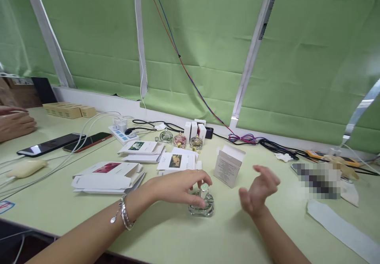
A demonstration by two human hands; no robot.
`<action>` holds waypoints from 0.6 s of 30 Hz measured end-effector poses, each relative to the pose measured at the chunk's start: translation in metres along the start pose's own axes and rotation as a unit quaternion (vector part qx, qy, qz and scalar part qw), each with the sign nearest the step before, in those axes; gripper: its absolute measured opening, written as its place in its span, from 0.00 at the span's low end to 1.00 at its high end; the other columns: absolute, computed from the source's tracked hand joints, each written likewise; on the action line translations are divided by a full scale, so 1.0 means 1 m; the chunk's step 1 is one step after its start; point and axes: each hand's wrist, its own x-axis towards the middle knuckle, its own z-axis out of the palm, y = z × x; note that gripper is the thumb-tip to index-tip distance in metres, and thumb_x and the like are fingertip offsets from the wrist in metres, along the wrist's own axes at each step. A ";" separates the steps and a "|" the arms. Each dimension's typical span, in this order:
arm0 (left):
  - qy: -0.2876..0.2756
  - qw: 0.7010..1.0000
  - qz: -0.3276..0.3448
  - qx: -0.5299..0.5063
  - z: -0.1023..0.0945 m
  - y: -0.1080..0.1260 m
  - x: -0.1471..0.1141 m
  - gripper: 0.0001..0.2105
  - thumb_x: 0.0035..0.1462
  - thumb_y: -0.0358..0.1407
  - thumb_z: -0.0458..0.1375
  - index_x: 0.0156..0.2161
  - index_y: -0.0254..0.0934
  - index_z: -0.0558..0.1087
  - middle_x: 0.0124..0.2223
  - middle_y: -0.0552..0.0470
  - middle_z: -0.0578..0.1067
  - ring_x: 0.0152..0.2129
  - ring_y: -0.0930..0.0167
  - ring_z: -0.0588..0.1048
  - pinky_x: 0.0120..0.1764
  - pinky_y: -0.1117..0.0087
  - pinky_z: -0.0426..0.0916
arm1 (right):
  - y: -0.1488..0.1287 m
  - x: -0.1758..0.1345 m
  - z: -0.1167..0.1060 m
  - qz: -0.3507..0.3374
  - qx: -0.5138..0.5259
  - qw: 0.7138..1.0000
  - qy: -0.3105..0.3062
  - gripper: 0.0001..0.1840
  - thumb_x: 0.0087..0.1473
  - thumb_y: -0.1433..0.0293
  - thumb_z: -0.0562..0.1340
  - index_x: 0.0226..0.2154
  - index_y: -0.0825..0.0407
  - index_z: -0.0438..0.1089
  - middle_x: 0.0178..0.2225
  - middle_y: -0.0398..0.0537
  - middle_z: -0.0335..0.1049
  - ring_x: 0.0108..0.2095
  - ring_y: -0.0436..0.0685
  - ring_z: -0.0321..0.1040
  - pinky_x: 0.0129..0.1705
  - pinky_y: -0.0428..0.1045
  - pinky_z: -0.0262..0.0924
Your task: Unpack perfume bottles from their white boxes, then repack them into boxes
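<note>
A clear glass perfume bottle with a silvery cap stands upright on the table. My left hand reaches over it from the left, thumb in front and fingers behind, closed around its upper part. To the right, my right hand is raised above the table, slightly blurred, thumb and fingers apart with nothing in them. Between and behind the two hands stands a small white carton covered in fine print, its top flaps open. A flattened carton with a yellow flower picture lies just behind my left hand.
Flattened cartons with pink and green-white pictures lie left. Behind are several round perfume bottles, small white boxes, a power strip and cables. Two phones and another person's hands are far left; a paper strip lies right.
</note>
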 end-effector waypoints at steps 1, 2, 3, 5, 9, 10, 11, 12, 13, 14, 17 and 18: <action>0.015 1.000 0.013 -0.006 0.001 0.000 0.000 0.18 0.50 0.43 0.59 0.46 0.40 0.67 0.42 0.48 0.72 0.32 0.69 0.71 0.33 0.72 0.64 | -0.011 -0.003 0.003 -0.033 0.033 0.998 -0.039 0.29 0.51 0.57 0.53 0.54 0.46 0.46 0.42 0.53 0.47 0.42 0.64 0.55 0.43 0.62 0.57; 0.026 0.999 0.025 -0.007 0.002 -0.001 0.000 0.16 0.52 0.43 0.58 0.45 0.40 0.68 0.41 0.49 0.72 0.32 0.69 0.70 0.33 0.72 0.63 | -0.022 -0.008 0.006 -0.053 0.071 0.992 -0.091 0.30 0.51 0.56 0.53 0.54 0.47 0.45 0.42 0.52 0.48 0.41 0.63 0.56 0.42 0.61 0.59; 0.035 0.999 0.035 -0.004 0.003 -0.001 0.000 0.14 0.53 0.42 0.57 0.43 0.39 0.69 0.39 0.49 0.72 0.32 0.69 0.70 0.33 0.72 0.63 | -0.032 -0.013 0.011 -0.051 0.100 0.982 -0.154 0.33 0.51 0.56 0.54 0.55 0.47 0.43 0.42 0.53 0.50 0.41 0.63 0.56 0.41 0.60 0.60; 0.041 0.998 0.045 -0.002 0.005 -0.002 0.001 0.11 0.54 0.41 0.56 0.42 0.39 0.70 0.38 0.50 0.72 0.32 0.69 0.70 0.33 0.72 0.62 | -0.046 -0.020 0.019 0.011 0.152 0.952 -0.266 0.38 0.49 0.59 0.56 0.56 0.50 0.37 0.43 0.54 0.52 0.41 0.61 0.58 0.40 0.58 0.61; 0.035 0.998 0.049 0.004 0.007 0.000 0.001 0.09 0.54 0.40 0.56 0.39 0.39 0.71 0.35 0.51 0.72 0.31 0.70 0.70 0.32 0.72 0.62 | -0.051 -0.021 0.025 0.176 0.228 0.835 -0.468 0.31 0.48 0.65 0.60 0.52 0.50 0.48 0.41 0.50 0.64 0.36 0.57 0.65 0.36 0.51 0.62; 0.038 0.998 0.051 0.007 0.004 0.001 0.000 0.09 0.54 0.40 0.56 0.38 0.38 0.71 0.34 0.52 0.72 0.30 0.71 0.70 0.32 0.73 0.62 | -0.050 -0.019 0.025 0.195 0.225 0.816 -0.495 0.26 0.48 0.66 0.61 0.49 0.50 0.53 0.39 0.48 0.66 0.35 0.56 0.66 0.36 0.50 0.62; 0.049 0.997 0.054 0.007 0.000 0.002 -0.001 0.09 0.55 0.40 0.56 0.38 0.38 0.70 0.33 0.52 0.72 0.29 0.72 0.69 0.31 0.73 0.62 | -0.049 -0.017 0.024 0.205 0.215 0.807 -0.510 0.21 0.47 0.66 0.61 0.45 0.50 0.57 0.37 0.46 0.67 0.34 0.56 0.66 0.35 0.50 0.61; 0.073 0.996 0.060 0.006 -0.006 0.002 0.000 0.09 0.55 0.40 0.55 0.38 0.37 0.70 0.33 0.52 0.71 0.29 0.72 0.69 0.31 0.73 0.63 | -0.048 -0.015 0.023 0.207 0.201 0.807 -0.515 0.16 0.47 0.66 0.61 0.40 0.50 0.60 0.34 0.46 0.68 0.34 0.56 0.66 0.34 0.49 0.61; 0.109 0.992 0.065 0.008 -0.014 0.002 0.002 0.09 0.56 0.40 0.54 0.38 0.37 0.69 0.34 0.52 0.71 0.29 0.72 0.69 0.31 0.73 0.63 | -0.048 -0.013 0.022 0.207 0.187 0.808 -0.519 0.13 0.46 0.66 0.62 0.36 0.50 0.61 0.32 0.45 0.68 0.32 0.56 0.66 0.33 0.49 0.60; 0.154 0.986 0.064 0.017 -0.024 0.000 0.007 0.10 0.57 0.40 0.53 0.40 0.37 0.69 0.35 0.52 0.71 0.30 0.72 0.69 0.32 0.73 0.64 | -0.048 -0.012 0.022 0.206 0.175 0.808 -0.523 0.11 0.46 0.65 0.62 0.32 0.50 0.61 0.30 0.44 0.67 0.31 0.55 0.65 0.31 0.48 0.59; 0.242 0.963 0.002 0.116 -0.053 -0.014 0.036 0.12 0.58 0.40 0.51 0.44 0.38 0.68 0.39 0.51 0.70 0.34 0.71 0.70 0.36 0.72 0.65 | -0.049 -0.010 0.022 0.205 0.146 0.809 -0.531 0.11 0.45 0.65 0.62 0.27 0.50 0.58 0.26 0.41 0.64 0.27 0.53 0.62 0.27 0.47 0.56; 0.222 0.961 -0.033 0.163 -0.059 -0.021 0.050 0.12 0.58 0.38 0.51 0.46 0.38 0.67 0.39 0.50 0.70 0.35 0.71 0.70 0.37 0.72 0.65 | -0.050 -0.010 0.022 0.204 0.140 0.810 -0.532 0.11 0.45 0.65 0.62 0.26 0.49 0.57 0.26 0.41 0.63 0.27 0.53 0.61 0.27 0.46 0.55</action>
